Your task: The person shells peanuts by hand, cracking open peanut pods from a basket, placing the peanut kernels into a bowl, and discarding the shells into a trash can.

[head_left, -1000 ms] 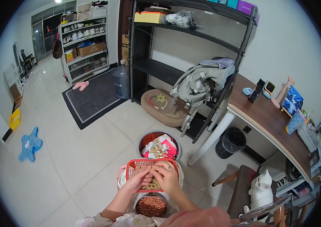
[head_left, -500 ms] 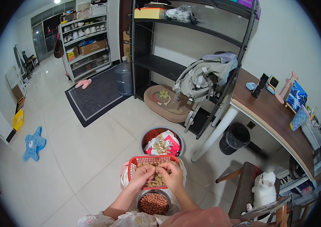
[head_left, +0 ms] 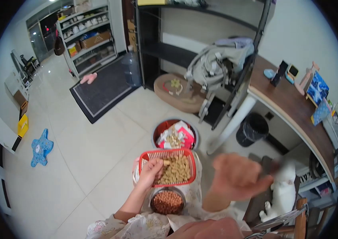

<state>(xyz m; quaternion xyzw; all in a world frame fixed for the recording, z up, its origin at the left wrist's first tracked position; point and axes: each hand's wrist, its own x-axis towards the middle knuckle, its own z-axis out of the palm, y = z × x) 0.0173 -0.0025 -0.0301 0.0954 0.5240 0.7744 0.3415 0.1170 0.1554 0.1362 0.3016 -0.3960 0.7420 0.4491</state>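
A red plastic basket point(head_left: 193, 175) full of unshelled peanuts point(head_left: 179, 169) rests on the lap. Over its left side, my left hand point(head_left: 151, 172) pinches a single peanut point(head_left: 166, 162). My right hand point(head_left: 238, 177) is raised to the right of the basket, blurred by motion, so its fingers cannot be made out clearly. Below the basket sits a metal bowl point(head_left: 184, 198) of shelled reddish peanut kernels point(head_left: 167, 202). Beyond the basket stands a round tub point(head_left: 155, 137) holding white and pink paper and peanut shells point(head_left: 173, 140).
A white cat point(head_left: 282, 197) lies on a chair at the right, near my right hand. A brown desk point(head_left: 292, 103), a black bin point(head_left: 252, 129), a black shelf point(head_left: 169, 53) with a grey bag point(head_left: 210, 69), and a blue star-shaped item point(head_left: 42, 147) surround the lap.
My right hand has left the basket, moving right and up. My left hand stays over the basket. The whole view has shifted slightly.
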